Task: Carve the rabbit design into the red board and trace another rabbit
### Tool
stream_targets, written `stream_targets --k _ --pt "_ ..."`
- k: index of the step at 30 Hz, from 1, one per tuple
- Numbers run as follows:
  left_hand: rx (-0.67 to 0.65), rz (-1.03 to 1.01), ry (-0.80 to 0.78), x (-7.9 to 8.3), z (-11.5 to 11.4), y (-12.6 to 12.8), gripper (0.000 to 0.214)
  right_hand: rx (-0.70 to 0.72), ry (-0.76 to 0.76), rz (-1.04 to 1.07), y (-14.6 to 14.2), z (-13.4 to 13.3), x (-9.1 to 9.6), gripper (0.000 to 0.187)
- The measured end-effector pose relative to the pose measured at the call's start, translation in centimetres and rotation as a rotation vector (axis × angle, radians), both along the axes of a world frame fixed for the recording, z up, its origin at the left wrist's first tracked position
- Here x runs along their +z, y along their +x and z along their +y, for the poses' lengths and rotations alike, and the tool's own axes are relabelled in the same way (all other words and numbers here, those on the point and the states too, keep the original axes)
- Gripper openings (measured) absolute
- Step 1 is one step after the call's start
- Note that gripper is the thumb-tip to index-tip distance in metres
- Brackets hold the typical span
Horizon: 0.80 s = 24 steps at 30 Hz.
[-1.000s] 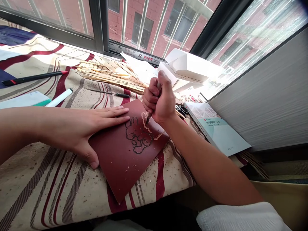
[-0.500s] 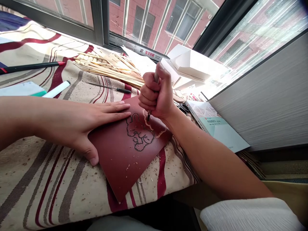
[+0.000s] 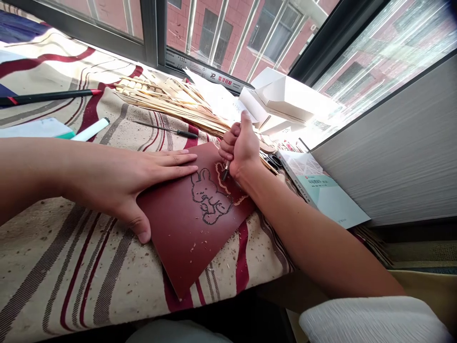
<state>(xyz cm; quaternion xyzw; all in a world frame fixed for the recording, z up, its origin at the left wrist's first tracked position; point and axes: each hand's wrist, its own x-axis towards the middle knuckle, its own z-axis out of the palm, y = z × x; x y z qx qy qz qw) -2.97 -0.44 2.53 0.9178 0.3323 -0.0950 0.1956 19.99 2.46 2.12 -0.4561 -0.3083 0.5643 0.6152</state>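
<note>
Here, the right hand (image 3: 243, 148) clenches a carving tool (image 3: 225, 172), long axis one-to-seven o'clock, tip toward seven; the left hand (image 3: 130, 183), flat and unclenched, touches the maroon board (image 3: 182, 243).

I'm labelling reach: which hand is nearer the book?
Right. The right hand is left of the book in the picture, gripping a tool; the left hand lies farther left, partly on the maroon board.

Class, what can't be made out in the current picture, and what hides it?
All in the head view:
Most of the handle of the tool: wrapped in the right hand.
Upper-right edge of the board: partly behind that hand.
White-and-green item: cut off by the left picture edge.
Small print on the book: too small.
</note>
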Motion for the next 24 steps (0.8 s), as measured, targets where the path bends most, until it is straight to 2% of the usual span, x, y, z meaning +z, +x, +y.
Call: stream_targets --k 6,14,20,24 --pt "0.004 0.006 0.02 -0.4 0.1 -0.3 0.154 -0.166 0.025 0.021 0.3 -0.6 -0.1 0.055" --pt "-0.008 -0.004 0.05 -0.5 0.5 -0.6 0.155 -0.241 0.121 0.0 -0.3 -1.6 0.5 0.049" --pt "-0.035 -0.027 0.065 -0.6 0.3 -1.1 0.151 -0.214 0.192 0.045 -0.5 -2.1 0.7 0.047" --pt "-0.058 -0.029 0.075 -0.8 0.3 -1.5 0.148 -0.109 0.251 0.13 -0.3 -2.8 2.1 0.058"
